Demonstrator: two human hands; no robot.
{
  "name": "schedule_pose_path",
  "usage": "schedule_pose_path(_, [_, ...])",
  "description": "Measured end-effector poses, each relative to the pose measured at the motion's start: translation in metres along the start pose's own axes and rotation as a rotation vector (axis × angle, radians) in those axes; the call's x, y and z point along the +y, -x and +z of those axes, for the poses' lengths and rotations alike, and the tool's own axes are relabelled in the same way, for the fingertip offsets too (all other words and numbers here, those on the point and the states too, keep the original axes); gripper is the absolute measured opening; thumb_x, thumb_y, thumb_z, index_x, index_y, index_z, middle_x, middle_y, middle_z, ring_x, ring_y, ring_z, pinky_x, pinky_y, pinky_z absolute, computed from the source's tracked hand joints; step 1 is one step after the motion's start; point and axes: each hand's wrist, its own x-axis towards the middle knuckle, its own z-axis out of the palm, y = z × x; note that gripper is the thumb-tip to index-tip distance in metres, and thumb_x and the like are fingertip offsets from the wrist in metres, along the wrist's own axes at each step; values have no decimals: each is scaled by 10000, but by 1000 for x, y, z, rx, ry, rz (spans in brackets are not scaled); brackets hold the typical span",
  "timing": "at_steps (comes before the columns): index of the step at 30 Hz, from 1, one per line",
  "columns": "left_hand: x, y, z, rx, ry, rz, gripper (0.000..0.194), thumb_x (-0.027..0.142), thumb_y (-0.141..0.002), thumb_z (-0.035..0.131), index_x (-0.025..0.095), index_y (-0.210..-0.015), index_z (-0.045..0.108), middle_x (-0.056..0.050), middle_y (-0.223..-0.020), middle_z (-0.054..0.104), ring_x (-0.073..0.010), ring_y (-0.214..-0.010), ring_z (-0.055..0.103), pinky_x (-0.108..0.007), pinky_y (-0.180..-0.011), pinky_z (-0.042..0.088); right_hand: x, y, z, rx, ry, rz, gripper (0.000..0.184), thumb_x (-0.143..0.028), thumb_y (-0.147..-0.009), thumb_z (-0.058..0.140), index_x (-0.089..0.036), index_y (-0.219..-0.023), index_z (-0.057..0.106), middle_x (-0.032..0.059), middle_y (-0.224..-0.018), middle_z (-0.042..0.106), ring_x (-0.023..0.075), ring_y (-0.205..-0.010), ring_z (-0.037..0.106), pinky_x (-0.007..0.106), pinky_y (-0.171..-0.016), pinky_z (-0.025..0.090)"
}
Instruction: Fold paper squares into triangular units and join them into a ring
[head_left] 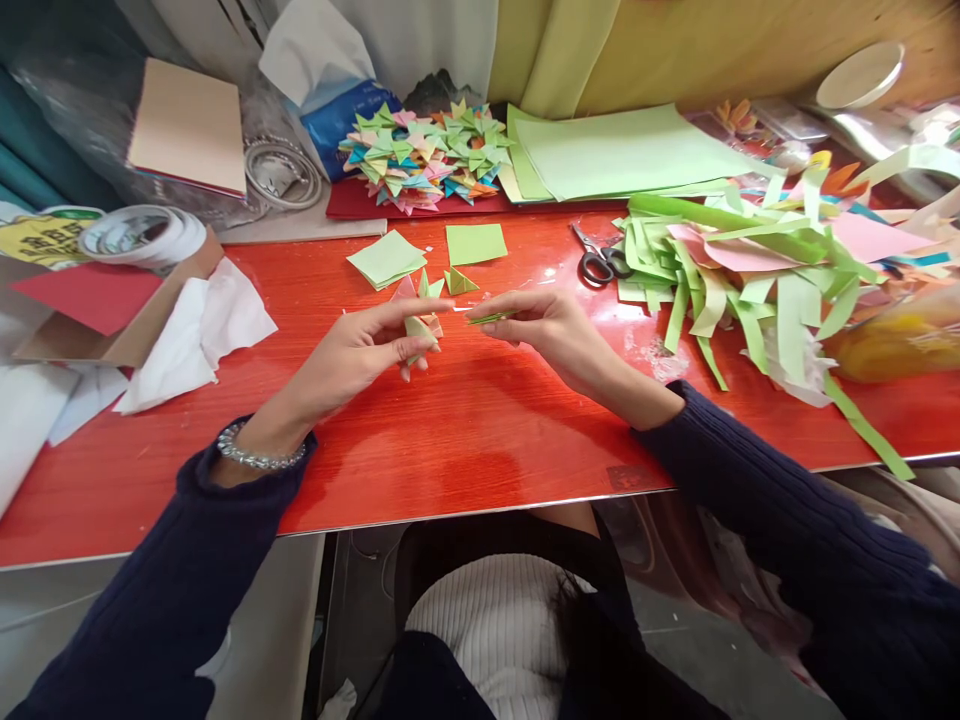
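Note:
My left hand point(375, 345) is closed on a small folded paper piece point(422, 338), pale green and orange, held above the red table. Between the thumb and fingers of my right hand point(544, 325) is a thin folded green paper point(489, 318), seen nearly edge-on. The two hands are a little apart. Just beyond them lies a small folded green triangle point(459, 281), with another pointed green fold point(430, 287) beside it. A pink fold point(403, 289) is partly hidden behind my left fingers. Farther back are a pale green stack of squares point(386, 259) and a brighter green square point(477, 243).
Black-handled scissors point(598, 262) lie near a heap of green paper strips point(750, 262) on the right. Colourful folded-paper wreaths point(427, 152) and large green sheets point(622, 155) sit at the back. Leftward, a cardboard box point(142, 318) holds tape rolls point(139, 236); white tissues point(187, 345) lie against it.

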Motion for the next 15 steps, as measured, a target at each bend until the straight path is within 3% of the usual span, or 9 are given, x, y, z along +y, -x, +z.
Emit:
schedule_pose_path(2, [-2, -1, 4, 41, 52, -20, 405, 255, -793, 721, 253, -1189, 634, -12, -780, 688, -112, -616, 621, -229, -549, 517, 0, 1, 1, -56, -27, 43, 231, -263, -780, 712, -181, -994, 742, 37, -1016, 725, 141, -924, 619, 313, -859, 469])
schedule_pose_path(6, [-7, -3, 11, 80, 127, -51, 218, 297, -768, 746, 190, -941, 667, -43, -806, 707, -135, -638, 648, -242, -537, 522, 5, 3, 6, -84, -104, 37, 261, -381, -814, 688, -184, -977, 738, 45, -1086, 713, 162, -1046, 615, 337, -958, 456])
schedule_pose_path(11, [-9, -2, 17, 53, 129, -14, 151, 317, -803, 704, 210, -910, 709, -48, -904, 717, -156, -777, 668, -256, -608, 560, 7, 4, 12, 26, -179, -19, 363, -228, -777, 716, -209, -1135, 662, 32, -1247, 640, 144, -1079, 601, 325, -973, 474])
schedule_pose_path(15, [-9, -1, 18, 99, 80, 23, 150, 314, -790, 719, 209, -898, 726, -24, -862, 712, -144, -765, 667, -290, -723, 578, 3, 6, 14, -16, -185, -13, 234, -263, -797, 699, -169, -1001, 634, 34, -1061, 662, 121, -944, 631, 277, -871, 529])
